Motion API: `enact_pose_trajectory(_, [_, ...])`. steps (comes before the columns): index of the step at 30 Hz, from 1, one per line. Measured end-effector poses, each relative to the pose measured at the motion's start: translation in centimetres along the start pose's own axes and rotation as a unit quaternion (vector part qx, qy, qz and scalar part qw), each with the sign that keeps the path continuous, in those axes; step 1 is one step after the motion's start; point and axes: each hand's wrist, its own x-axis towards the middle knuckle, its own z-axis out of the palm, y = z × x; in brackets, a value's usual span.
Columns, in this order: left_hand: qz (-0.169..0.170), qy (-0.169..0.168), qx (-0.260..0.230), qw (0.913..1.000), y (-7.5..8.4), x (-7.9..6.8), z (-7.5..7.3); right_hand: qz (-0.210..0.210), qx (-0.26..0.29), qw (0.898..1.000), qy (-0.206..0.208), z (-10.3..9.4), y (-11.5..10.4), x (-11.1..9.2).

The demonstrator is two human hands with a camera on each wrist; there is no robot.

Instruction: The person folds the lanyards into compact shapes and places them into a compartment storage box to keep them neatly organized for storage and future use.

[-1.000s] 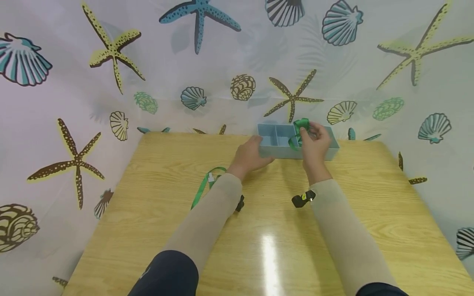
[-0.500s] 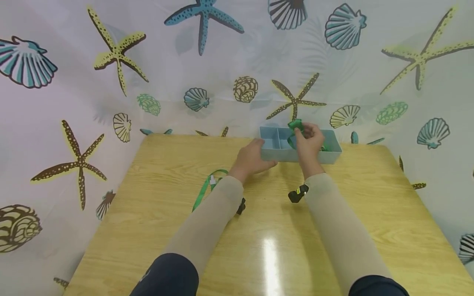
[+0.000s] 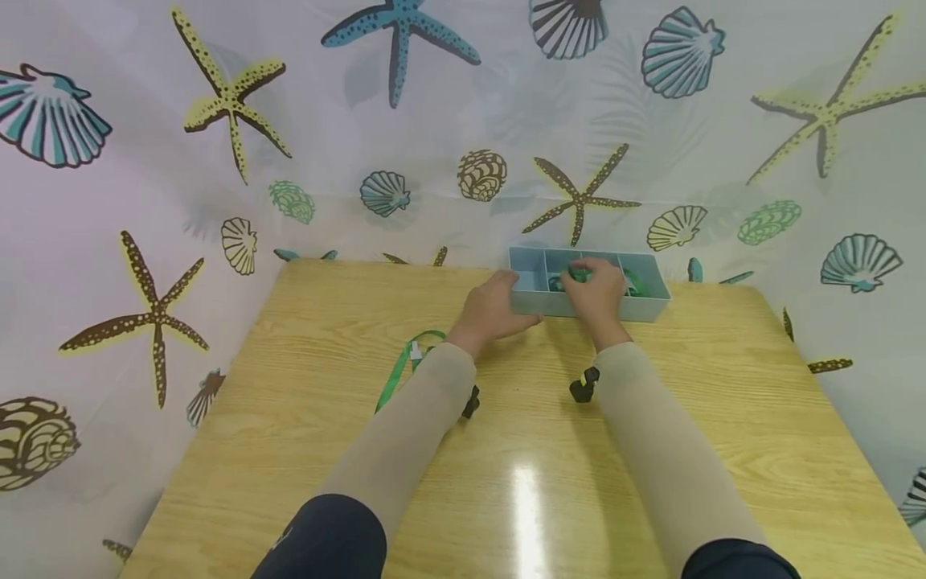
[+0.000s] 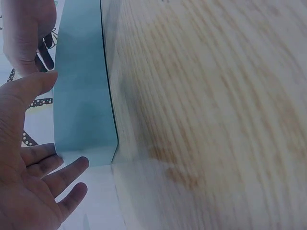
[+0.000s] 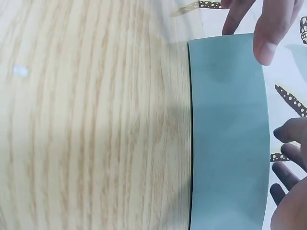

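Observation:
A light blue divided box [image 3: 546,302] stands at the back of the table. My left hand [image 3: 492,310] holds its left end, with the thumb [image 5: 265,50] over the front wall and fingers [image 4: 41,165] around the end. My right hand [image 3: 596,293] is over the middle compartments, fingers pointing down. In the right wrist view its fingers [image 5: 285,175] are spread just above the rim with nothing visible between them. A green ribbon-like strap [image 3: 555,283] lies in the second compartment from the left, partly hidden by this hand. More green strap [image 3: 633,281] shows in the right compartment.
Another green strap [image 3: 394,378] with a pale clip [image 3: 415,351] lies on the wooden table [image 3: 325,322], partly covered by the left forearm. A cloth [image 3: 434,121] printed with shells and starfish hangs behind the table and along its sides.
My right hand has moved left and down to the box, bringing the green strap into the second compartment; its fingers have loosened. The left hand stays at the box's left end.

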Motion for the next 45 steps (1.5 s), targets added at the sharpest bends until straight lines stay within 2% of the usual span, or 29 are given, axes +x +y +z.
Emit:
enact_pose_trajectory(3, [-0.003, -0.003, 0.000, 1.0000, 0.0, 0.0, 0.0, -0.003, -0.021, 1.000, -0.003, -0.1, 0.1, -0.1])
enact_pose_trajectory(8, [0.002, 0.001, -0.005, 1.0000, 0.1, 0.1, 0.0, -0.006, -0.002, 1.000, 0.018, -0.4, 0.3, -0.1])
enact_pose_trajectory(16, [0.008, 0.002, 0.015, 0.9999, -0.2, 0.2, 0.0, -0.008, 0.022, 0.999, 0.031, -1.3, 0.7, -0.9])
enact_pose_trajectory(20, [0.014, -0.012, -0.008, 0.9998, -0.2, 0.0, -0.2, -0.014, 0.046, 0.998, 0.047, -2.0, 0.5, -1.9])
enact_pose_trajectory(24, [0.026, -0.020, -0.032, 0.9989, -0.2, -0.2, -0.6, -0.023, 0.069, 0.995, 0.063, -2.7, -0.1, -2.8])
enact_pose_trajectory(29, [0.071, 0.012, -0.017, 0.9973, 0.2, -0.4, -1.7, -0.031, 0.104, 0.993, 0.055, -3.8, -1.3, -4.2])
enact_pose_trajectory(33, [0.102, 0.038, -0.037, 0.9933, 0.7, -1.5, -3.3, -0.028, 0.118, 0.992, 0.025, -4.2, -2.0, -5.3])
enact_pose_trajectory(36, [0.105, 0.048, -0.060, 0.9915, 0.7, -2.7, -4.6, -0.035, 0.126, 0.991, 0.013, -4.4, -2.4, -6.1])
enact_pose_trajectory(40, [0.088, 0.059, -0.078, 0.9913, 0.4, -4.4, -6.0, -0.050, 0.143, 0.988, 0.007, -4.7, -2.8, -6.8])
enact_pose_trajectory(45, [0.061, 0.076, -0.082, 0.9919, -1.0, -6.3, -7.0, -0.059, 0.153, 0.986, -0.005, -4.9, -3.4, -7.5])
